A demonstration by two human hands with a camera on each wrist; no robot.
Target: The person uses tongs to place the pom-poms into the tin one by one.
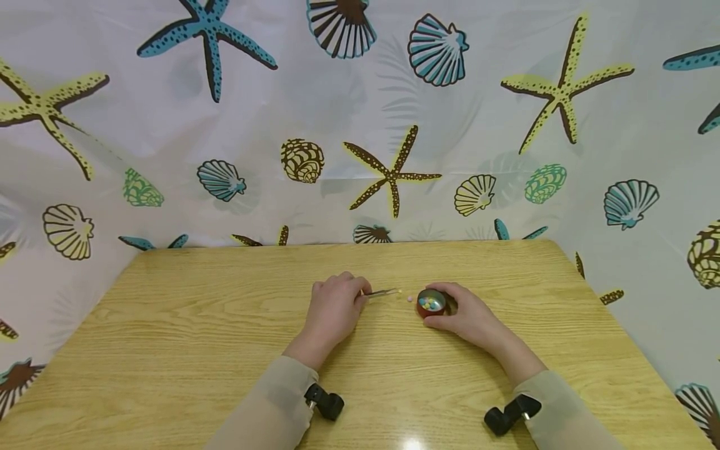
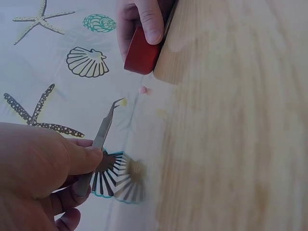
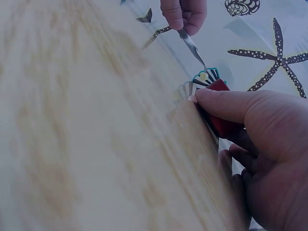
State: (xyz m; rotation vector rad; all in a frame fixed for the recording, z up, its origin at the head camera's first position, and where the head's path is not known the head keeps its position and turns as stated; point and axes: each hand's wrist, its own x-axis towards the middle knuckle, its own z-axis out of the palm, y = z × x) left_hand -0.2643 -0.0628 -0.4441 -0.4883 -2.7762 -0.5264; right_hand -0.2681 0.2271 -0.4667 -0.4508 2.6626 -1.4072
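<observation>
We are pinching thin metal tweezers (image 1: 381,292) in our left hand (image 1: 333,308) — a tiny yellow bead (image 1: 399,290) is sitting in the tips. It looks light, hard and slippery, so we should squeeze gently. At its 3 o'clock, our right hand (image 1: 469,315) is curling around the little red cup (image 1: 431,304) — a pink bead (image 1: 409,299) is lying between.

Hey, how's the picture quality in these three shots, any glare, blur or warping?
Head view: sharp and evenly lit, a glare spot on the table at the near edge, and the backdrop bends toward the corners. Left wrist view: dim, the tabletop smeared, tweezers fairly sharp. Right wrist view: dim too, wood grain blurred, right hand clearer.
</observation>
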